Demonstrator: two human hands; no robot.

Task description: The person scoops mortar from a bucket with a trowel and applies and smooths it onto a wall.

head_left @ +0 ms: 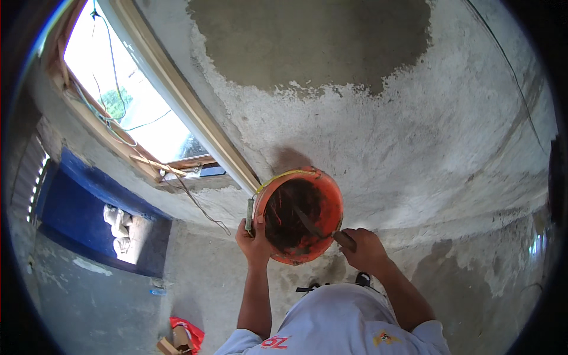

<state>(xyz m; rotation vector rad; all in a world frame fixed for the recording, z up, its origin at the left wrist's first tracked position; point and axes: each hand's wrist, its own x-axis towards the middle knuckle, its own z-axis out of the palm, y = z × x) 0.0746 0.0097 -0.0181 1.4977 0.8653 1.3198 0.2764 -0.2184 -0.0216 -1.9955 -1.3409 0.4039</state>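
Observation:
An orange bucket [335,204] hangs in front of me, tilted so that its dark inside faces up at me. My left hand [254,242] grips its left side, close to the handle's worn grip [249,215]. In my right hand [365,251], fingers closed, is the wooden handle of a trowel [307,222]. Its blade reaches over the rim into the bucket. Dark smears coat the inner wall, but how much lies at the bottom is too dark to tell.
A rough plastered wall [373,136] with a damp grey patch [307,41] rises ahead. On the left are a wood-framed window [160,71] with dangling wires and a blue recess [83,195] holding pale bundles. Cardboard [182,338] and a red bag [192,331] lie lower left.

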